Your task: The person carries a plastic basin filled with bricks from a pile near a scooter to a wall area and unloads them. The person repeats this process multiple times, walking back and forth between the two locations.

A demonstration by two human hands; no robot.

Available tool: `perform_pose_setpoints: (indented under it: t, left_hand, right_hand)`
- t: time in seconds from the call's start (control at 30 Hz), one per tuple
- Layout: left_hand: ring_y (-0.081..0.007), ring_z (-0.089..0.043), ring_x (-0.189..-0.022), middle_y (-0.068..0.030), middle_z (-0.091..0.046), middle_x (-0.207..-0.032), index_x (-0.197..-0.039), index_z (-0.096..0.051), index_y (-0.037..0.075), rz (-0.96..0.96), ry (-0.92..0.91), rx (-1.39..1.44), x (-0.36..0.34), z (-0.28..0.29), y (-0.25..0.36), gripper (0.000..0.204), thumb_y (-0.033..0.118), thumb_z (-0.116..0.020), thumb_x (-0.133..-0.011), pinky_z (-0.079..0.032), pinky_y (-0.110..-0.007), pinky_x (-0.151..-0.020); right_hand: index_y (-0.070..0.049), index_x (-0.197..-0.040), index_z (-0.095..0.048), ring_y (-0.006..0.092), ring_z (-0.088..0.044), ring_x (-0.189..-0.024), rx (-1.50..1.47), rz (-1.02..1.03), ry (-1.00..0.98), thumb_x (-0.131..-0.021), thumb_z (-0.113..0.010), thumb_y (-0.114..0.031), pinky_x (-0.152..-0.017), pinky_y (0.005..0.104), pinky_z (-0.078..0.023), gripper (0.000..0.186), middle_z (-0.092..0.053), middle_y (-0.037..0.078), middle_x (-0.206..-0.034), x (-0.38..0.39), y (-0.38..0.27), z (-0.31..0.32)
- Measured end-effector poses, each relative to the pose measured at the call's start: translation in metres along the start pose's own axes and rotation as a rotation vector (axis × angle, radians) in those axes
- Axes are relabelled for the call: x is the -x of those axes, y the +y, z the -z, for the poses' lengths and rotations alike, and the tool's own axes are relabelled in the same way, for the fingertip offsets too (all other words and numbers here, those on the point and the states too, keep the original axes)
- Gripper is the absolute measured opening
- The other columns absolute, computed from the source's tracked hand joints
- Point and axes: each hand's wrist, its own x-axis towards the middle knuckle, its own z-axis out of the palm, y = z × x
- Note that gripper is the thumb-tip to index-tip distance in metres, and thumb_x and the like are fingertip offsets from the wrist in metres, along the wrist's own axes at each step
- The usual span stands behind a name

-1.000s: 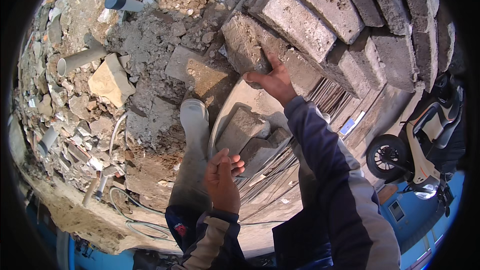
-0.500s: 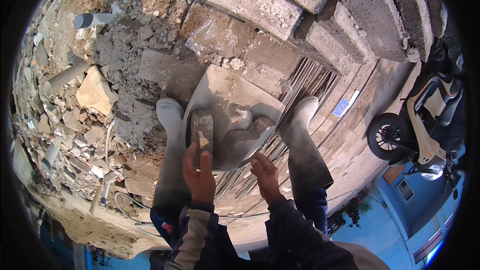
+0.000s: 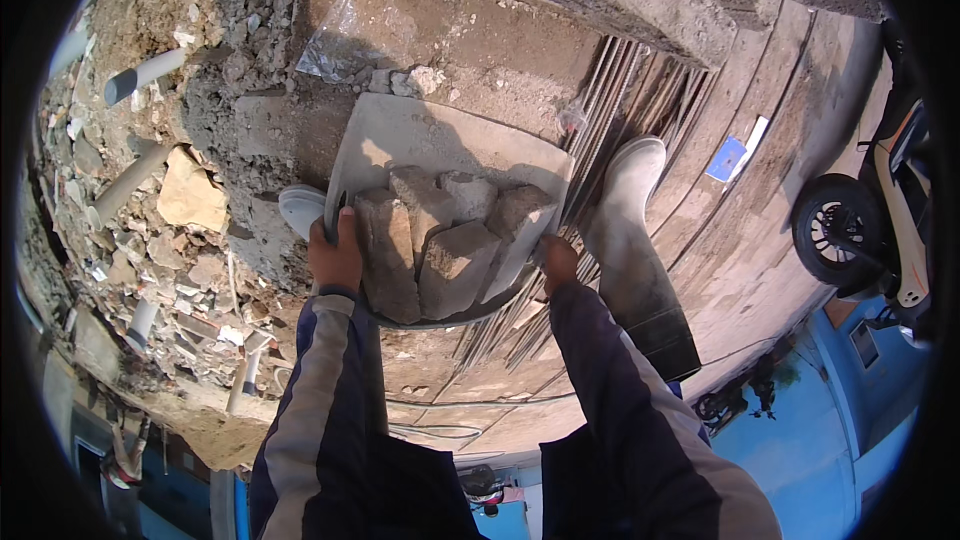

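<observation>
My left hand [image 3: 333,252] is closed on the left side of a worn grey pan [image 3: 475,140], and my right hand [image 3: 558,262] is closed round its right side, its fingers partly hidden. The pan holds several broken grey concrete pieces [image 3: 455,270] bunched in its lower half. A grey rubber boot [image 3: 640,250] stands right of the pan; at the left, the toe of the other boot [image 3: 300,208] shows beside it.
Concrete blocks [image 3: 640,0] are piled at the top. Steel rods [image 3: 605,90] lie to the right, near a blue-and-white item [image 3: 727,157]. A scooter [image 3: 845,230] stands at far right. Rubble [image 3: 120,260] with pipes [image 3: 150,73] covers the left; hoses [image 3: 440,430] lie below.
A second ago my right hand held a block near the pile. Since then both hands have moved to the pan's sides and gripped it, and the pan looks raised toward me.
</observation>
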Motion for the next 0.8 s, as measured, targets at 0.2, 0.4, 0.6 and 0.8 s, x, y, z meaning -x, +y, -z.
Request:
perform_pose_setpoints:
  t: [0.2,0.4,0.6,0.8]
  left_hand:
    - [-0.0354,-0.069,-0.088,-0.0214,-0.072,-0.091,-0.106,-0.067,-0.009,0.006,-0.048,-0.120,-0.031,-0.005,-0.009,0.055,0.045,-0.065,-0.091,-0.051,-0.040,-0.079]
    - [-0.0439,-0.067,-0.087,-0.0263,-0.070,-0.087,-0.101,-0.069,-0.006,-0.107,0.015,-0.131,-0.035,-0.008,-0.019,0.058,0.051,-0.061,-0.090,-0.050,-0.047,-0.079]
    - [-0.0430,-0.058,-0.109,-0.0265,-0.060,-0.118,-0.127,-0.051,-0.003,-0.210,0.018,-0.076,-0.002,0.007,-0.015,0.052,0.032,-0.063,-0.090,-0.045,-0.048,-0.092]
    - [-0.0418,-0.053,-0.114,-0.0236,-0.058,-0.116,-0.125,-0.056,-0.001,-0.319,-0.204,-0.049,0.136,0.100,0.017,0.049,0.024,-0.066,-0.084,-0.043,-0.049,-0.098]
  right_hand:
    - [0.004,-0.097,-0.068,0.0263,-0.064,-0.076,-0.366,-0.285,-0.093,-0.085,-0.058,-0.024,-0.074,0.0396,-0.050,0.031,-0.068,0.010,-0.091,-0.002,-0.015,-0.004]
    - [0.002,-0.116,-0.062,0.0263,-0.067,-0.097,0.135,0.252,0.178,-0.086,-0.068,-0.016,-0.085,0.0363,-0.052,0.035,-0.069,0.018,-0.103,0.020,-0.096,0.013]
    - [0.004,-0.132,-0.050,0.0205,-0.059,-0.110,-0.332,0.652,0.250,-0.093,-0.068,-0.016,-0.097,0.0321,-0.046,0.048,-0.060,0.015,-0.120,0.039,-0.307,0.094]
    - [0.006,-0.135,-0.047,0.0225,-0.056,-0.116,-0.299,1.167,0.389,-0.094,-0.068,-0.017,-0.102,0.0337,-0.043,0.053,-0.057,0.017,-0.127,0.122,-0.518,0.171]
